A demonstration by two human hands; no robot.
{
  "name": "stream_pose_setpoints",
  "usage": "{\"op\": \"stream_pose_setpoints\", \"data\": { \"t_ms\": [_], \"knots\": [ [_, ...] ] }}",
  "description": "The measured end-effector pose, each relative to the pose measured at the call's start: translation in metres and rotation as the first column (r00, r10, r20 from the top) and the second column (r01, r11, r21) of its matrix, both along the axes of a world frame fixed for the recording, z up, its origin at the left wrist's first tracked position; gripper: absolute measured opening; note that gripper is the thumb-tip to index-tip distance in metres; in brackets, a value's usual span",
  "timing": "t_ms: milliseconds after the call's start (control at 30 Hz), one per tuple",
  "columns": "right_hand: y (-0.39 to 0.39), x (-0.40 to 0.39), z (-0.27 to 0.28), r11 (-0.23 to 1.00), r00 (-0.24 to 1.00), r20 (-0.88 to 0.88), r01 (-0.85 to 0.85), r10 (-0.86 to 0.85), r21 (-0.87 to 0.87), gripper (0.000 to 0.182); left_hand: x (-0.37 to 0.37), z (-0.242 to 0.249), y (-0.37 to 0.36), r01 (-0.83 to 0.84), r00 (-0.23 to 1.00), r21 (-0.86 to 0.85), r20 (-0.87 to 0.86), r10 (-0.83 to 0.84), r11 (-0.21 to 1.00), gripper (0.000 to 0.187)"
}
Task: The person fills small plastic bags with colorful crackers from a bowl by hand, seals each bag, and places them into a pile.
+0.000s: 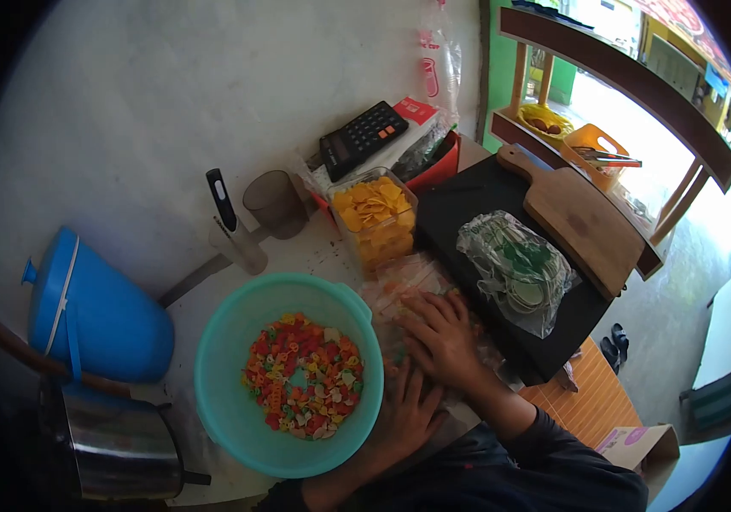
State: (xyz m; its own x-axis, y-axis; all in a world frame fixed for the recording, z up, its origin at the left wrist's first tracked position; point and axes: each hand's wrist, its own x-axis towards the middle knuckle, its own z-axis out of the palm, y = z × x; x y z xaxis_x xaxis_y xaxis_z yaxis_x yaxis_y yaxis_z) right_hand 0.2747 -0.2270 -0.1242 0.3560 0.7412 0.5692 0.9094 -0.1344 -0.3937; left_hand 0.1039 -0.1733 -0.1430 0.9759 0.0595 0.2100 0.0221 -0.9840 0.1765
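Clear plastic bags [408, 277] with pale orange contents lie on the table beside a turquoise basin [212, 375]. My right hand [445, 341] rests on these bags, palm down, fingers spread. Close below it, my left hand [406, 418] lies with its fingers stretched out at the near end of the bags, next to the basin's right side. What is under both palms is hidden. Inside the basin is a heap of small red, orange, yellow and green crackers [301, 375].
A square tub of yellow chips [374, 213] stands behind the bags. To the right, a black surface [459, 205] holds a wrapped green-and-white item [515, 269] and a wooden cutting board [583, 222]. A blue cooler [113, 307] and metal pot [122, 444] sit left; a calculator [364, 138] lies behind.
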Motion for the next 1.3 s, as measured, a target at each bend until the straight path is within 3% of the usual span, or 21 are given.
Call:
{"op": "stream_pose_setpoints", "data": {
  "t_ms": [133,1300],
  "knots": [
    [0.001,0.000,0.002,1.000,1.000,-0.007,0.001,-0.001,0.007,0.037,0.001,-0.003,0.001,0.008,0.997,0.000,0.077,-0.008,1.000,0.063],
    [0.000,0.001,0.007,1.000,0.996,-0.088,-0.008,0.010,0.028,0.029,0.005,-0.008,-0.001,0.006,0.979,-0.055,0.204,0.006,0.998,0.061]
  ]
}}
